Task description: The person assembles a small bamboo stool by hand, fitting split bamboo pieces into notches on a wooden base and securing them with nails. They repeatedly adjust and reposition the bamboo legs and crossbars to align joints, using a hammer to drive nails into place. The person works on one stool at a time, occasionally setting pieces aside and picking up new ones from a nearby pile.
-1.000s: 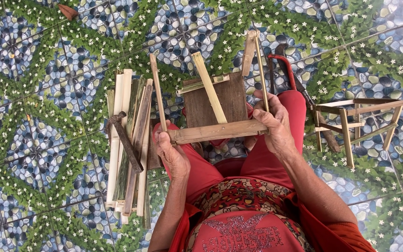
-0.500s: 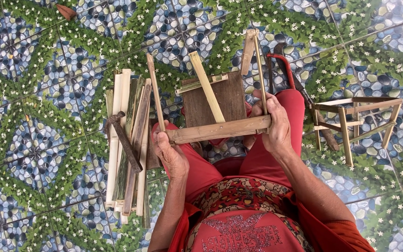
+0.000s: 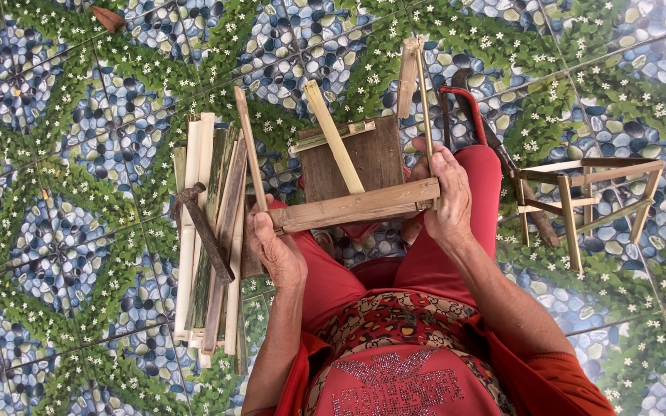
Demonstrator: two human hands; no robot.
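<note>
I hold a small frame of bamboo slats [image 3: 352, 206] over my lap. My left hand [image 3: 275, 248] grips the left end of its thick cross slat, beside an upright stick [image 3: 247, 142]. My right hand [image 3: 447, 199] grips the right end, where another upright stick [image 3: 418, 85] rises. A pale slat [image 3: 333, 137] leans diagonally across a dark wooden board [image 3: 368, 158] behind the frame.
A bundle of bamboo slats [image 3: 208, 231] lies on the patterned tile floor at my left, with a hammer [image 3: 200, 227] on top. A finished small bamboo frame [image 3: 583, 204] stands at the right. A red-handled tool [image 3: 468, 108] lies beyond my right knee.
The frame has shifted slightly in my hands; both hands keep their hold on the cross slat.
</note>
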